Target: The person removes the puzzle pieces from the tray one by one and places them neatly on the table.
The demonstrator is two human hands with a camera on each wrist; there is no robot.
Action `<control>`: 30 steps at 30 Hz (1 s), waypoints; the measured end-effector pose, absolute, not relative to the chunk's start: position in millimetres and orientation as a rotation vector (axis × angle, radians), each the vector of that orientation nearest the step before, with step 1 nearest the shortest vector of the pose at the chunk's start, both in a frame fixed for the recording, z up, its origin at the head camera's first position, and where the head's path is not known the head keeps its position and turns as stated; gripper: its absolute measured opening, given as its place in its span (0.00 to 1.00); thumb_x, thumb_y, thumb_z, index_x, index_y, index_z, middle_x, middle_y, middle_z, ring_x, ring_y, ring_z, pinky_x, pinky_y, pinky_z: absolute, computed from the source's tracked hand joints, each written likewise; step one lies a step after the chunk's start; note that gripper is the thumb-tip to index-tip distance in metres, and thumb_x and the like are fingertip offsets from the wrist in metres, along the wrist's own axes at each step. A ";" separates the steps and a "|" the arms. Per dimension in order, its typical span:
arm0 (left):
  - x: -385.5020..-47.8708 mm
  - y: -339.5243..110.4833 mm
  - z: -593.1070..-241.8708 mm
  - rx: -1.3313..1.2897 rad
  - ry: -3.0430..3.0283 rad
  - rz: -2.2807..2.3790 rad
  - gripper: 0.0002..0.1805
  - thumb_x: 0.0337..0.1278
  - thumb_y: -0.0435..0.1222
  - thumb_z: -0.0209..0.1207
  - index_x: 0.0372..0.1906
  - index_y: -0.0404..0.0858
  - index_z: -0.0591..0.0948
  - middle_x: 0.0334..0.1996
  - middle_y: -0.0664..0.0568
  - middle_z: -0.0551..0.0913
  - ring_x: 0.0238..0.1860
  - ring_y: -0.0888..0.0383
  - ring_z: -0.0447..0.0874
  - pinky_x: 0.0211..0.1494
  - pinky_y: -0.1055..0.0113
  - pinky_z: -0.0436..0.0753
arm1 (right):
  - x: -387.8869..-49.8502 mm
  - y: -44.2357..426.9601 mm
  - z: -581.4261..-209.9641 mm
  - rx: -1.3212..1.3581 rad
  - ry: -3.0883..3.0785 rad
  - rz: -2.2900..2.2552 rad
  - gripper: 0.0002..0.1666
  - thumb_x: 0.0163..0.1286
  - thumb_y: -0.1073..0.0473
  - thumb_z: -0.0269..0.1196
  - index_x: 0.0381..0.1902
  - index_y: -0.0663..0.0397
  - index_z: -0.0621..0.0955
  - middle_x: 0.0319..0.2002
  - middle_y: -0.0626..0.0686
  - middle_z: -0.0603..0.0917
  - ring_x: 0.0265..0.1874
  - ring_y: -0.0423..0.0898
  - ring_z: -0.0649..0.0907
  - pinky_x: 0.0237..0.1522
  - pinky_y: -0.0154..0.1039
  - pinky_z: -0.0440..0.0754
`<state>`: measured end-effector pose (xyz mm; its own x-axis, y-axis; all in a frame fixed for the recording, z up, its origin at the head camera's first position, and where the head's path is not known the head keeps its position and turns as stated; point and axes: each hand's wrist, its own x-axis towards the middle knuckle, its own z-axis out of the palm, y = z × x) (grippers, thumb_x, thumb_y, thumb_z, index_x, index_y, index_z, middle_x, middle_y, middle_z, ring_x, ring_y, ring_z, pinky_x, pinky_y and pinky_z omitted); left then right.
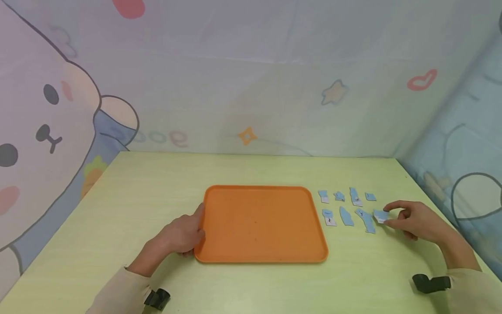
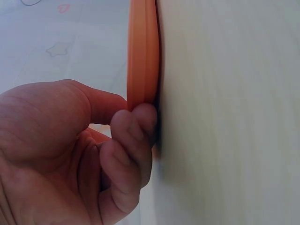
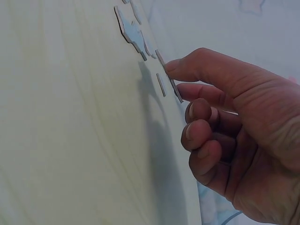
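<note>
An orange tray [image 1: 259, 224] lies flat on the table. At its left side my left hand [image 1: 182, 234] grips the rim, and the left wrist view shows curled fingertips [image 2: 136, 129] against the outer edge of the tray [image 2: 143, 56]. Thumb and forefinger of my right hand [image 1: 421, 222] pinch a light-blue and white puzzle piece [image 1: 380, 216], seen edge-on in the right wrist view as a thin piece [image 3: 169, 77] held off the table. Its other fingers are curled. Left of that hand lie several similar puzzle pieces [image 1: 346, 216] in two rough rows.
The pale yellow-green table [image 1: 164, 174] extends around the tray. A printed cloth backdrop [image 1: 251, 78] stands behind it, with another cloth [image 1: 470, 144] along the right. Black straps [image 1: 431, 283] sit at both wrists.
</note>
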<state>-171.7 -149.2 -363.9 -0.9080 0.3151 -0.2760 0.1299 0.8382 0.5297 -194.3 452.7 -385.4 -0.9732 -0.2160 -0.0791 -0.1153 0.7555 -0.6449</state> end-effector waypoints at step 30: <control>-176.8 -151.9 -364.2 0.298 2.746 0.665 0.37 0.74 0.37 0.49 0.84 0.34 0.54 0.14 0.53 0.76 0.13 0.58 0.71 0.20 0.66 0.68 | -191.6 429.8 -376.3 -0.295 3.182 -0.810 0.27 0.76 0.49 0.67 0.64 0.60 0.81 0.24 0.49 0.82 0.16 0.37 0.74 0.22 0.37 0.72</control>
